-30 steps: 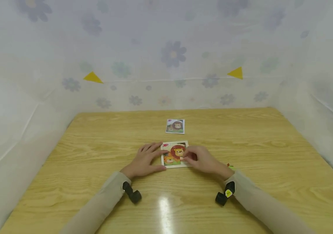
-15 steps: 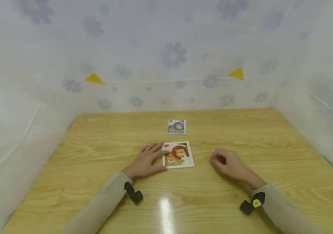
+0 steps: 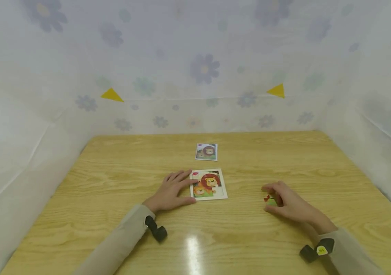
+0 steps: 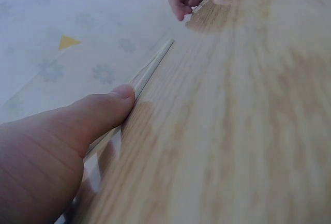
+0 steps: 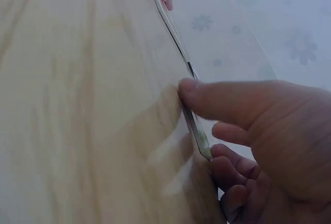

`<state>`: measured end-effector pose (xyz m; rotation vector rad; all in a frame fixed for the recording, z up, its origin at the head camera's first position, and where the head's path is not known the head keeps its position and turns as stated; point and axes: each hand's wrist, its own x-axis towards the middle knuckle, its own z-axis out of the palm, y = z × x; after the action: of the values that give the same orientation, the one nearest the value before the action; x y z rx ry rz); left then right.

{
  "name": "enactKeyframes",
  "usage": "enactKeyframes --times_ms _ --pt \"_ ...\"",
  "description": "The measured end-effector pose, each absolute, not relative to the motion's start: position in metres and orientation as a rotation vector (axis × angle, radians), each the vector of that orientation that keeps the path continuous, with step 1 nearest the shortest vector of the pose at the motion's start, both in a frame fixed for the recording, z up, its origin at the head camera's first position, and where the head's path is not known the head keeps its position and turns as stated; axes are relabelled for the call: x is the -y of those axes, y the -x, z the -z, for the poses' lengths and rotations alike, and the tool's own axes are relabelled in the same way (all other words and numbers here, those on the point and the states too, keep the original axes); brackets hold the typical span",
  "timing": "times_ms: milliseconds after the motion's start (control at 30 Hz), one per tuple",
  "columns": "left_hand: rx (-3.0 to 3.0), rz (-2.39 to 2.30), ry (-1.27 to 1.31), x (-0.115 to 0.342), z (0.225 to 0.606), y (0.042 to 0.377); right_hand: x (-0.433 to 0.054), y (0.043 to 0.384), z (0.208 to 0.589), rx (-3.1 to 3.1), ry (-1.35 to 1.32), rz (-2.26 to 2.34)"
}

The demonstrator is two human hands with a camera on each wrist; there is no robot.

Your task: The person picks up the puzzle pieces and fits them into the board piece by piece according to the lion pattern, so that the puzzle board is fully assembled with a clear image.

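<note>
A square jigsaw puzzle with a white frame (image 3: 224,191) lies on the table, showing a lion and a cub; a pale gap shows at its lower right. My left hand (image 3: 170,191) steadies its left side, fingers spread over the edge and thumb (image 4: 111,106) against the near edge. To the right, my right hand (image 3: 293,204) arches over a green and red puzzle piece (image 3: 270,201) lying on the wood. Thumb and forefinger stand apart on either side of the piece, and the palm side hides part of it. From the right wrist, the thumb (image 5: 222,100) overlaps the thin piece edge.
A small picture card (image 3: 206,152) with the same lion scene lies behind the puzzle. The wooden table (image 3: 130,160) ends at a flower-patterned white curtain (image 3: 161,76) at the back and sides. Both wrists carry black cameras.
My right hand has left the puzzle's lower right, drawn away to the right, and come down with fingers opened around the loose piece. My left hand has stayed on the frame.
</note>
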<state>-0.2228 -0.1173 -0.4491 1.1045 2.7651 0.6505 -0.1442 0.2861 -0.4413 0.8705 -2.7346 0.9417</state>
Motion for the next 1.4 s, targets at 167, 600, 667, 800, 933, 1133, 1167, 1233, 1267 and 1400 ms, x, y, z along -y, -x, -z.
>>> enactKeyframes --times_ms 167,600,667,800,933,1133,1167,1233,1267,1400 --pt "-2.774 -0.665 -1.114 0.12 0.448 0.223 -0.282 0.144 0.44 2.741 -0.864 -1.026" --pt "-2.787 -0.678 -1.119 0.122 0.444 0.221 -0.274 0.156 0.437 2.769 -0.757 -1.119" --pt "-2.793 -0.676 -1.114 0.124 0.444 0.221 -0.27 0.161 0.437 2.782 -0.775 -1.071" --pt "-2.798 -0.677 -1.105 0.126 0.443 0.219 -0.259 0.172 0.436 2.808 -0.804 -1.045" --pt "-2.797 -0.683 -1.102 0.127 0.442 0.217 -0.244 0.184 0.436 2.816 -0.812 -1.064" --pt "-2.807 -0.672 -1.106 0.126 0.441 0.216 -0.217 0.198 0.434 2.825 -0.81 -1.101" --pt "-2.808 -0.662 -1.108 0.125 0.441 0.216 -0.213 0.199 0.434 2.826 -0.818 -1.115" --pt "-2.8 -0.659 -1.105 0.124 0.441 0.215 -0.205 0.201 0.433 2.819 -0.857 -1.15" --pt "-2.796 -0.664 -1.108 0.123 0.441 0.215 -0.201 0.202 0.433 2.814 -0.876 -1.16" --pt "-2.776 -0.677 -1.113 0.12 0.442 0.215 -0.187 0.204 0.432 2.789 -0.942 -1.259"
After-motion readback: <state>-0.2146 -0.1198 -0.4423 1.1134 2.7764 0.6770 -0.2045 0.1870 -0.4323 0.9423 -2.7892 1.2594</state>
